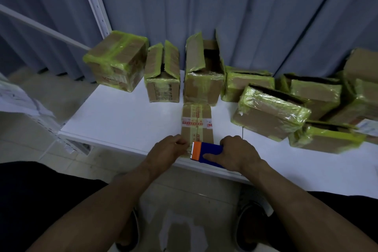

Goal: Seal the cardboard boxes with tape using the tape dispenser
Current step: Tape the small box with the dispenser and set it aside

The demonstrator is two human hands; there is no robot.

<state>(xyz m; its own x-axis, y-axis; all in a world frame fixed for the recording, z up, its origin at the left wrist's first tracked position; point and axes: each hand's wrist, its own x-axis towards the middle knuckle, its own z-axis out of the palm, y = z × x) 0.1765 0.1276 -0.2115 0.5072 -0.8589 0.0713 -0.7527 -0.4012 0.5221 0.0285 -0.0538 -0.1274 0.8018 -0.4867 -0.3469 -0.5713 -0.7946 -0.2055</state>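
Taping a small box at the desk's near edge

The right hand (238, 152) grip is clamped on the tape dispenser (206, 152) at the cardboard box's (197, 122) lower end, frame centre. The left hand (167, 150) pinches the tape (189, 148). White desk (126, 116) spreads left; wrapped boxes (270, 112) crowd the right.

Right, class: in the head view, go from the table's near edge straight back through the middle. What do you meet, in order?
Blue-and-orange tape dispenser → small flat cardboard box with red-printed tape → tall cardboard box with raised flaps → grey-blue curtain.
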